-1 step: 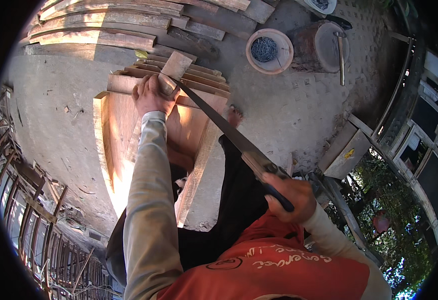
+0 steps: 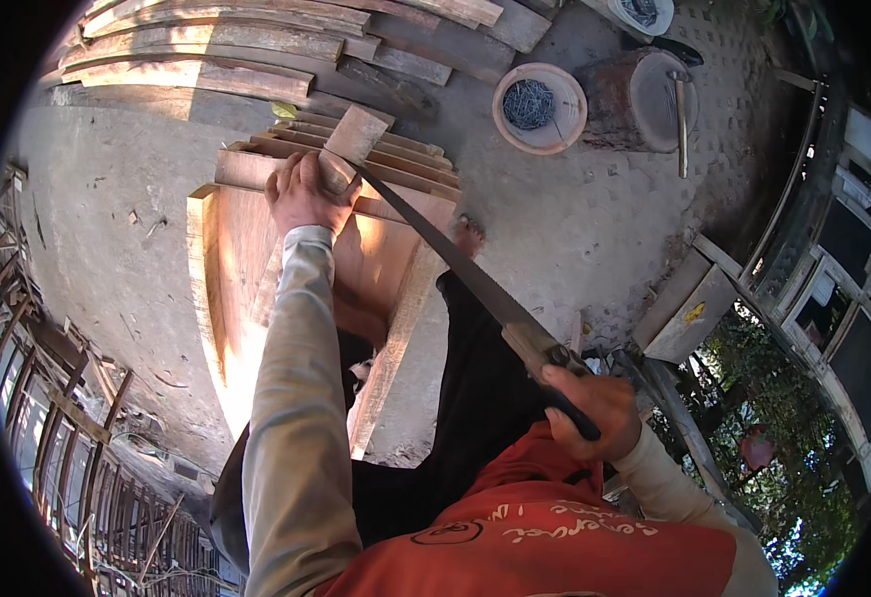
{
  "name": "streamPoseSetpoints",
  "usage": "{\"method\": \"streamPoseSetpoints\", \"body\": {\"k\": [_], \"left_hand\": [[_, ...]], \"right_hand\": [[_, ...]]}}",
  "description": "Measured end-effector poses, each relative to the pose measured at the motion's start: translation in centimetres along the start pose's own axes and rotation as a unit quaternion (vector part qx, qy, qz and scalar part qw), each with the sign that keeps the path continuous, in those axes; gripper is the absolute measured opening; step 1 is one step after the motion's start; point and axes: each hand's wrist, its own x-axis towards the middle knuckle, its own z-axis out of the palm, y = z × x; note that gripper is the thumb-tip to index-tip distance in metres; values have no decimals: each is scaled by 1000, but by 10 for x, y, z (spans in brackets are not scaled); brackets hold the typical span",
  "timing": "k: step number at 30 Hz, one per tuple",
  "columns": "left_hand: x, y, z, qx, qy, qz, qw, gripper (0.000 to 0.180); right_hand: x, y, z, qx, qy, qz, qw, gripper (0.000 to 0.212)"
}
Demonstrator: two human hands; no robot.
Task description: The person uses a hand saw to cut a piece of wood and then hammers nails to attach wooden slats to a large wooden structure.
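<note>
A grey concrete floor (image 2: 97,249) is spread through the scene, marked with small, regular patterning toward the far right (a few scraps are scattered at the left). The right side is lined by pale-framed windows (image 2: 862,358) with dark panes. Green foliage (image 2: 724,388), dappled by daylight, is seen at near right. The near left is filled by wooden framework (image 2: 85,420). Stacked boards (image 2: 187,75) at far left are crossed by sunlight.

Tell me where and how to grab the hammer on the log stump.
Grip the hammer by the near end of its handle, probably best coming from the person's side: the slim, straight handle points that way and appears to overhang the log stump, while the head lies farther off.
</note>
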Motion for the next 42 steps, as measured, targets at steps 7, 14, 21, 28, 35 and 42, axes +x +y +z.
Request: {"method": "streamPoseSetpoints", "body": {"k": [7, 14, 21, 28, 35, 42], "left_hand": [[13, 21, 25, -3, 5, -1, 1000, 82], [4, 7, 5, 30, 1, -30, 999, 84], [10, 2, 26, -1, 58, 1, 998, 75], [9, -2, 5, 7, 60, -18, 998, 79], [15, 28, 12, -12, 38, 10, 999, 74], [3, 38, 6, 11, -9, -23, 1000, 83]], "right_hand": [[181, 24, 60, 10, 92, -106, 990, 47], [-29, -7, -21, -31, -20, -13, 999, 57], [183, 10, 64, 4, 77, -136, 988, 48], [17, -4, -3, -3, 33, -60, 998, 52], [155, 44, 55, 20, 81, -107, 991, 49], [45, 46, 10, 43, 59, -73, 995, 50]]}}
